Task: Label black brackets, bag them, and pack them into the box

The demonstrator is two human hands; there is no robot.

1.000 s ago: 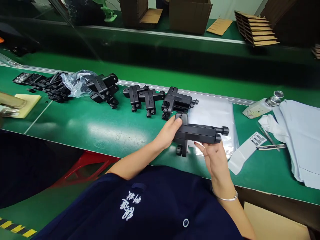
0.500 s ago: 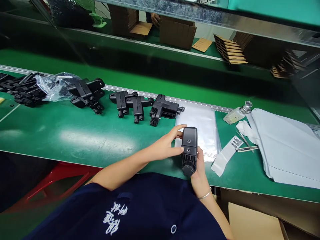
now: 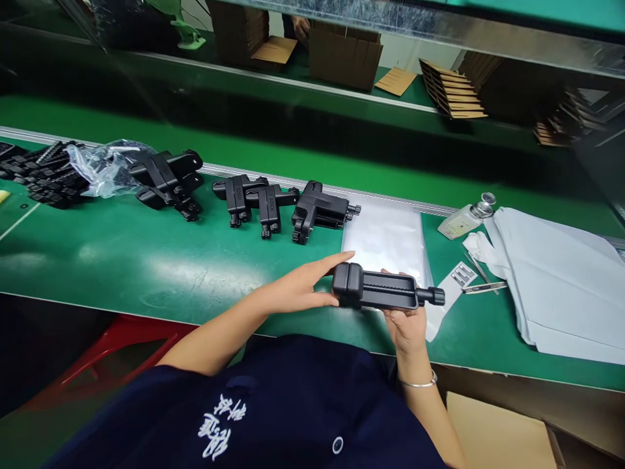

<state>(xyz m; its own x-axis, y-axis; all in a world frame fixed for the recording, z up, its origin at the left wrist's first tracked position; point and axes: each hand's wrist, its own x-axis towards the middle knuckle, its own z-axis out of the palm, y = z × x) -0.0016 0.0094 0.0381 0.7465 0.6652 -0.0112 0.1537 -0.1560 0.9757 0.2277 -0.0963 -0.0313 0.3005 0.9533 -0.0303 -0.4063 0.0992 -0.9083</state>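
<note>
A black plastic clamp-like part lies level between my two hands, its long recess with a toothed rod inside facing me. A ribbed knob sticks out at its right end. My left hand grips the block-shaped left end between thumb and fingers; some fingertips are hidden behind it. From below, my right hand is closed round the right half, fingers partly hidden by the part. Behind the hands lies a stack of clear plastic bags. Similar black parts rest on the bench just beyond.
More black parts and a crumpled clear bag lie along the bench's back left. To the right are a bottle, a label strip, tweezers and white sheets. A metal beam crosses overhead.
The black part has turned from upright, end towards me, to lying sideways with its knob to the right. My right hand has moved right and turned with it; my left hand moved slightly left.
</note>
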